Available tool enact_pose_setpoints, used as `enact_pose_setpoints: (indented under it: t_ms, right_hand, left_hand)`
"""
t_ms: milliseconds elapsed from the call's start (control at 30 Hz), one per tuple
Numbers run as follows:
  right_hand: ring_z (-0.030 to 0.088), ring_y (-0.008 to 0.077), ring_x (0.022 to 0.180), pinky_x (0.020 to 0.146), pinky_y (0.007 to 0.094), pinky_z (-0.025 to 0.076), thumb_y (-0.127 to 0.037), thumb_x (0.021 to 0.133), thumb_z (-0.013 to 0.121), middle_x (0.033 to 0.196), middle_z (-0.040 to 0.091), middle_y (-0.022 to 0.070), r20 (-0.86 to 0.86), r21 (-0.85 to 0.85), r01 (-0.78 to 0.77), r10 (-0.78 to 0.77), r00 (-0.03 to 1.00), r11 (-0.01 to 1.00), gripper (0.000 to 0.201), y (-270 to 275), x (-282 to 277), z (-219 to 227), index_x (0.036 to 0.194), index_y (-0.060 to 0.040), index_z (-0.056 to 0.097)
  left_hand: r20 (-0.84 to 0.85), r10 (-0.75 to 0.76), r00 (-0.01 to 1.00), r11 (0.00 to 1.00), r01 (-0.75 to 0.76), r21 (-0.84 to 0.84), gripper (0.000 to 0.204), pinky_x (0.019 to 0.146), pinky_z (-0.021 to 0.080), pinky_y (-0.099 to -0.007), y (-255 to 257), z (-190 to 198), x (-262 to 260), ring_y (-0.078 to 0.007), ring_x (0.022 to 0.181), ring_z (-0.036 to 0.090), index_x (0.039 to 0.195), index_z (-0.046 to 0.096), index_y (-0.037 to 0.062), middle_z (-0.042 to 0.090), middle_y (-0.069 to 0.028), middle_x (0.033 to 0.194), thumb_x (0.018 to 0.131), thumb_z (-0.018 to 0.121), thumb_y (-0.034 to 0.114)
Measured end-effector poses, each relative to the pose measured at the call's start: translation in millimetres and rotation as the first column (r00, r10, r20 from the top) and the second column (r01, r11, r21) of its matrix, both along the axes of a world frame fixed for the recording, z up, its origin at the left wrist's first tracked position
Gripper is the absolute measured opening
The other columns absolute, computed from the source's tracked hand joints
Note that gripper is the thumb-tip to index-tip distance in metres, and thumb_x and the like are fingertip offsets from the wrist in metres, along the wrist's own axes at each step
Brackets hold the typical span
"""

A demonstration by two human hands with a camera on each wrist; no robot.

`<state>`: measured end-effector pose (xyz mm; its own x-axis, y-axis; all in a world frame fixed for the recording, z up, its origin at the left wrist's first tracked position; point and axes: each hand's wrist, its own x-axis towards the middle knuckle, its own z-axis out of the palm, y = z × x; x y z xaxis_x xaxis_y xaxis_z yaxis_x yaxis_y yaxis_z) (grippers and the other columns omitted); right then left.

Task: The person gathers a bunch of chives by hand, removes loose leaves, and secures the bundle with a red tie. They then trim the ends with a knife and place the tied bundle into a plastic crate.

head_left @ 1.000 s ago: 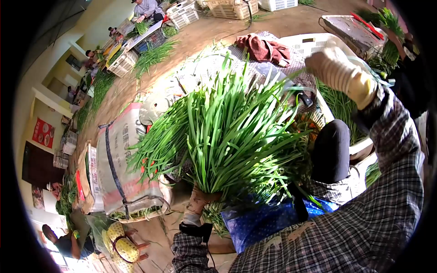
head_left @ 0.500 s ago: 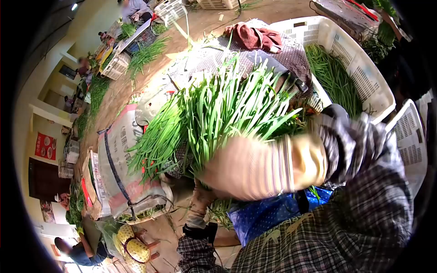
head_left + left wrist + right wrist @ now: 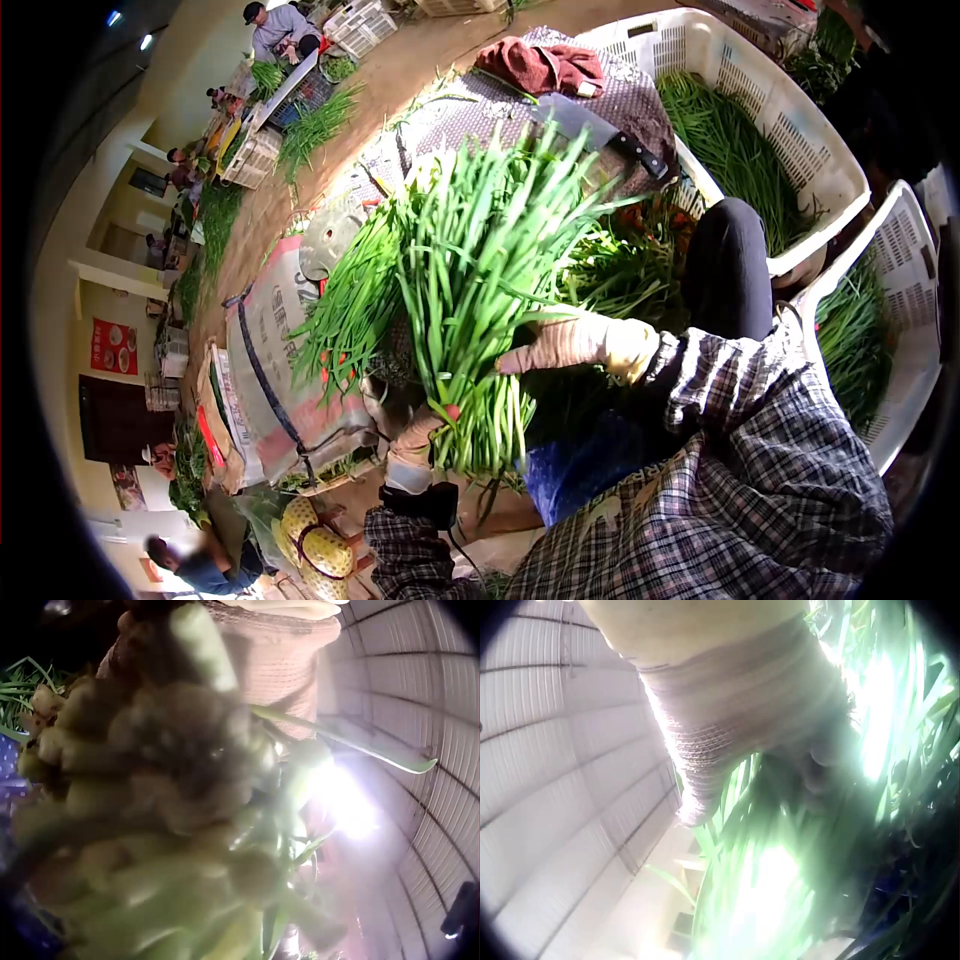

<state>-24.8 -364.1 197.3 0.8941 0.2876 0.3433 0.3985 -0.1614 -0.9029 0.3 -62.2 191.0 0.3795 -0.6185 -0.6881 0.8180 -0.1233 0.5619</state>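
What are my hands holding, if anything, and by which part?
A bunch of long leafy greens: your left hand grips it near the stalk ends, your right hand holds its side, higher up.

Left hand gripping greens, knife, crate

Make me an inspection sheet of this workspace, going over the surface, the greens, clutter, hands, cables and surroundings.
Surface: patterned covering, scattered leaf bits on it.
Job's things: bunch of long green leaves, held up, pale stalk ends low.
Clutter: knife and reddish cloth on the covering.
Hands: both gloved; left hand grips the bunch near its stalk ends, right hand holds its side.
Cables: thin dark cord by the left wrist; where it leads cannot be told.
Surroundings: two white crates with greens to the right, strapped sack to the left, people beyond.
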Motion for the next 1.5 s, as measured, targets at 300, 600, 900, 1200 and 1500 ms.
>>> enact_pose_setpoints:
  t_ms: [300, 600, 900, 1200, 1500]
  right_hand:
    - [0.056, 0.0109, 0.066, 0.054, 0.0241, 0.044, -0.052, 0.078, 0.066, 0.077, 0.06, 0.0036, -0.799, 0.377, 0.365, 0.1, 0.592, 0.851, 0.051, -65.6, -55.9, -24.9, 0.092, -0.0027, 0.06]
    - [0.059, 0.0125, 0.064, 0.057, 0.0236, 0.048, -0.049, 0.082, 0.062, 0.095, 0.066, 0.0083, -0.842, 0.298, -0.198, 0.355, 0.406, 0.934, 0.063, -40.5, -83.4, 13.2, 0.121, -0.0001, 0.053]
    - [0.056, 0.0105, 0.085, 0.077, 0.0264, 0.044, -0.061, 0.081, 0.057, 0.096, 0.064, 0.0044, -0.678, 0.321, -0.115, 0.312, 0.665, 0.94, 0.065, -11.3, -40.4, 20.2, 0.11, -0.0029, 0.061]
    - [0.051, 0.0222, 0.114, 0.101, 0.036, 0.037, -0.045, 0.079, 0.067, 0.126, 0.053, 0.0112, -0.493, 0.827, 0.215, 0.486, 0.721, 0.519, 0.07, -0.5, -7.3, -38.7, 0.13, -0.0032, 0.044]
    - [0.062, 0.0163, 0.093, 0.087, 0.0315, 0.049, -0.032, 0.082, 0.068, 0.107, 0.063, 0.0089, -0.52, 0.83, 0.343, 0.388, 0.761, 0.439, 0.048, -15.9, 19.8, -37.4, 0.116, -0.0002, 0.055]
  left_hand:
    - [-0.206, 0.408, 0.89, 0.883, -0.441, -0.158, 0.028, 0.061, 0.057, -0.0366, 19.7, -30.7, -43.4, -0.0203, 0.075, 0.067, 0.108, 0.06, 0.0041, 0.068, -0.0085, 0.093, 0.087, 0.062, 0.023]
    - [0.27, 0.286, 0.919, 0.873, -0.134, -0.468, 0.047, 0.089, 0.049, -0.04, 76.7, -92.0, -53.5, -0.0235, 0.109, 0.055, 0.136, 0.035, 0.0067, 0.048, -0.0117, 0.13, 0.096, 0.042, 0.03]
    - [0.212, 0.385, 0.898, 0.883, -0.292, -0.368, 0.048, 0.073, 0.054, -0.0315, 51.6, -38.7, -59.0, -0.0202, 0.09, 0.06, 0.126, 0.043, 0.0015, 0.057, -0.0089, 0.111, 0.084, 0.063, 0.014]
    - [0.531, -0.339, 0.777, 0.875, 0.053, 0.48, 0.059, 0.093, 0.046, -0.0393, -58.2, -3.2, -52.0, -0.0274, 0.096, 0.061, 0.093, 0.061, -0.0065, 0.059, -0.0239, 0.107, 0.068, 0.077, 0.045]
    - [0.409, -0.286, 0.867, 0.924, 0.137, 0.356, 0.132, 0.113, 0.012, -0.0425, -65.9, 21.6, 9.9, -0.0316, 0.137, 0.017, 0.141, 0.012, -0.0008, 0.019, -0.0244, 0.146, 0.051, 0.067, 0.077]
